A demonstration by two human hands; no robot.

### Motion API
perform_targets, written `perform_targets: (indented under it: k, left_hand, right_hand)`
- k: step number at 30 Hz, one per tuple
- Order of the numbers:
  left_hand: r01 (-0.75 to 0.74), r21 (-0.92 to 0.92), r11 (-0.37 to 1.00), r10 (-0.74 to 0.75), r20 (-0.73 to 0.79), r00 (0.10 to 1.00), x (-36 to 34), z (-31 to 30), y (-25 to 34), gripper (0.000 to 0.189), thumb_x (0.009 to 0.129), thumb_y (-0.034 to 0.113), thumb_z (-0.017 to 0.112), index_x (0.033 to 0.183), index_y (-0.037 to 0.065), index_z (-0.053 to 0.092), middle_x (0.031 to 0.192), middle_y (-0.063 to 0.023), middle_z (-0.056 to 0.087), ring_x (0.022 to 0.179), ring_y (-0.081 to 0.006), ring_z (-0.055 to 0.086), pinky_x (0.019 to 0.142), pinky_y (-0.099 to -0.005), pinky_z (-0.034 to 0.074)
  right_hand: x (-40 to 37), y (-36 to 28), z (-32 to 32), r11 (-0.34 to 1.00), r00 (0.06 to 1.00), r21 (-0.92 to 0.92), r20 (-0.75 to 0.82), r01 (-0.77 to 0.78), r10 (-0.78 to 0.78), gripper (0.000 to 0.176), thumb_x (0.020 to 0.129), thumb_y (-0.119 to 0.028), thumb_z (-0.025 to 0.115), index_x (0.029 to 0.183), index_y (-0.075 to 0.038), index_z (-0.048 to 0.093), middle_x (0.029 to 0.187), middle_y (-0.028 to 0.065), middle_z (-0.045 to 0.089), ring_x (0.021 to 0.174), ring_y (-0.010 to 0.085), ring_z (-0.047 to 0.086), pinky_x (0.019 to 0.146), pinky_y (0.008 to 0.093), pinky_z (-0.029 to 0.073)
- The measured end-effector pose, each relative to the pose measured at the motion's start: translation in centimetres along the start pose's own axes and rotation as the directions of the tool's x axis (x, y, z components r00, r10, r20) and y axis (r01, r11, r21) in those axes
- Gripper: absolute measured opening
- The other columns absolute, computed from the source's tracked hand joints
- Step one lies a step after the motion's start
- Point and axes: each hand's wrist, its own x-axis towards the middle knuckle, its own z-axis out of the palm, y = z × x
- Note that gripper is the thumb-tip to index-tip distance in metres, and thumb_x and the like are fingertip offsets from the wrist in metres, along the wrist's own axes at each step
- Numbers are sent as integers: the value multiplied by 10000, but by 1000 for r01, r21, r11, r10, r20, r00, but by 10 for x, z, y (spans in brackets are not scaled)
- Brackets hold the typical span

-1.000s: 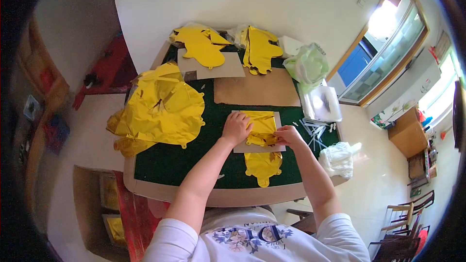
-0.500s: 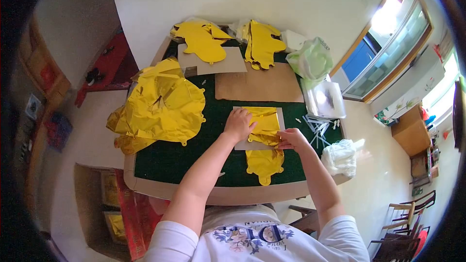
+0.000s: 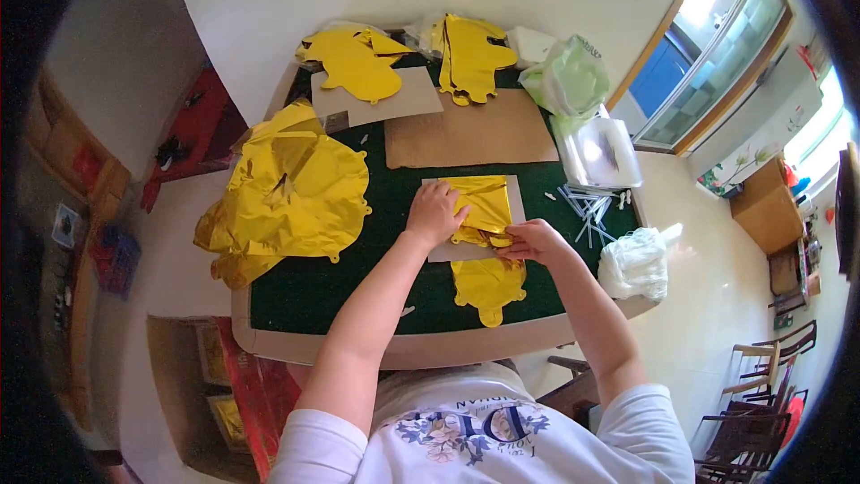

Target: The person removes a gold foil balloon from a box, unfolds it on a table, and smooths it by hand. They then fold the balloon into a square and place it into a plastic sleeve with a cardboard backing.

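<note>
A gold foil sheet (image 3: pixel 479 202) lies folded on a grey card (image 3: pixel 448 251) on the green table top. My left hand (image 3: pixel 435 213) rests on the foil's left side with its fingers spread. At the lower right edge of the foil, my right hand (image 3: pixel 535 241) pinches the gold foil between thumb and fingers. The lower part of the foil (image 3: pixel 489 285), with rounded tabs, hangs out below the card and lies flat on the green surface.
A large crumpled gold foil pile (image 3: pixel 300 193) lies left. Flat gold shapes (image 3: pixel 358 63) and brown cardboard (image 3: pixel 470 133) are at the back. On the right are thin sticks (image 3: pixel 589 211), clear bags (image 3: pixel 605 154), a green bag (image 3: pixel 569 81) and a white bundle (image 3: pixel 634 266).
The camera view has shifted a little. My right hand has moved slightly up relative to the card, with the foil's lower edge. My left hand stays on the foil.
</note>
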Motion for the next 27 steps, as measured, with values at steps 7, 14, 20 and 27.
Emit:
perform_targets:
  k: [7,14,20,27]
  left_hand:
    - [-11,23,1000,13,-75,997,-3,2,5,491,797,453,652,1036,25,635,1106,-139,586,1086,-304,541,972,-416,414]
    - [-8,17,1000,9,-43,999,-2,0,6,532,780,501,659,1020,28,621,1113,-157,579,1085,-320,537,976,-424,406]
    - [6,54,999,-3,-68,998,-4,2,10,629,748,564,659,1067,26,594,1163,-159,554,1151,-322,487,1024,-448,349]
    - [146,170,974,-185,241,953,1,-20,32,893,716,694,620,1309,42,482,1400,-156,427,1351,-295,329,1116,-535,206]
  right_hand:
    - [5,7,0,978,996,192,35,77,-85,429,930,-34,483,1343,-3,371,1003,208,626,708,287,696,610,344,611]
    - [6,17,0,982,994,173,67,73,-86,728,927,-1,450,1497,-330,139,988,178,630,668,264,694,507,313,577]
    - [5,14,6,932,978,-321,-62,167,-197,731,883,-25,550,1482,-303,238,881,160,661,666,254,696,521,333,568]
    - [-7,8,-6,295,818,-911,74,288,-570,567,860,-164,594,1395,-257,433,951,178,670,779,323,679,654,403,543]
